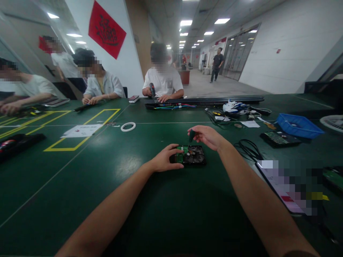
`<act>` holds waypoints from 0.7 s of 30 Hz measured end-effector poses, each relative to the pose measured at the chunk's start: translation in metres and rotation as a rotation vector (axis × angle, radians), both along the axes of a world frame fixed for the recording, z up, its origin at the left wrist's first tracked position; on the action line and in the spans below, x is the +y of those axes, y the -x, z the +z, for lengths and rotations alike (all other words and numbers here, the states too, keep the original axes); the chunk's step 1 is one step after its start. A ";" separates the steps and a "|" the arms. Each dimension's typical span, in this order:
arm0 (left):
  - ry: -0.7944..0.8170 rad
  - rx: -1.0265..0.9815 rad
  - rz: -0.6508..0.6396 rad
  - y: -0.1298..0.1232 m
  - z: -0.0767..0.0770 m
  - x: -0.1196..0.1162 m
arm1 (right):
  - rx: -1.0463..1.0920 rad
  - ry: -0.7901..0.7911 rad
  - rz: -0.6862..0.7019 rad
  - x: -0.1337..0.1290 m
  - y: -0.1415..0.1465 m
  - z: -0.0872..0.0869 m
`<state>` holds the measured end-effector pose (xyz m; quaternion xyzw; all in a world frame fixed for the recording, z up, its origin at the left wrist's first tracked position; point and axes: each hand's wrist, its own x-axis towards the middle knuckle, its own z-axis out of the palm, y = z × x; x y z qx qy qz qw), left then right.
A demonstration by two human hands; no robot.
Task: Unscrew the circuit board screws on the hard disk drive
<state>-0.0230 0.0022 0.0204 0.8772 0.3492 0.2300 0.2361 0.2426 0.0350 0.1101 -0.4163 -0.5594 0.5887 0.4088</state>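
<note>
The left hand is curving partway open around the left end of a black, rectangular metal hard drive with a green circuit board, its thumb lying along the near edge and its fingers reaching over the far side; the right hand is pinching a slim screwdriver with a dark green handle, its shaft pointing down at the drive; the drive is lying flat on the green tabletop, below and left of the right hand.
</note>
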 end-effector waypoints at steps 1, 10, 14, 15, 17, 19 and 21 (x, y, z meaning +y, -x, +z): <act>-0.017 0.001 -0.002 0.001 -0.002 0.000 | 0.007 -0.005 0.000 0.000 0.000 -0.001; -0.067 -0.025 -0.007 0.000 -0.008 0.003 | 0.036 -0.018 -0.005 0.001 0.003 -0.003; -0.053 -0.039 -0.005 0.000 -0.007 0.003 | 0.013 -0.010 -0.032 -0.003 0.004 0.004; -0.052 -0.039 -0.004 0.000 -0.007 0.003 | 0.007 -0.011 -0.031 -0.004 0.004 0.005; -0.049 -0.037 -0.002 0.000 -0.007 0.003 | -0.003 -0.018 -0.027 -0.005 0.005 0.006; -0.044 -0.039 -0.005 0.000 -0.007 0.003 | -0.008 -0.025 -0.024 -0.005 0.006 0.005; -0.040 -0.047 -0.011 0.000 -0.007 0.004 | -0.001 -0.024 -0.022 -0.005 0.007 0.004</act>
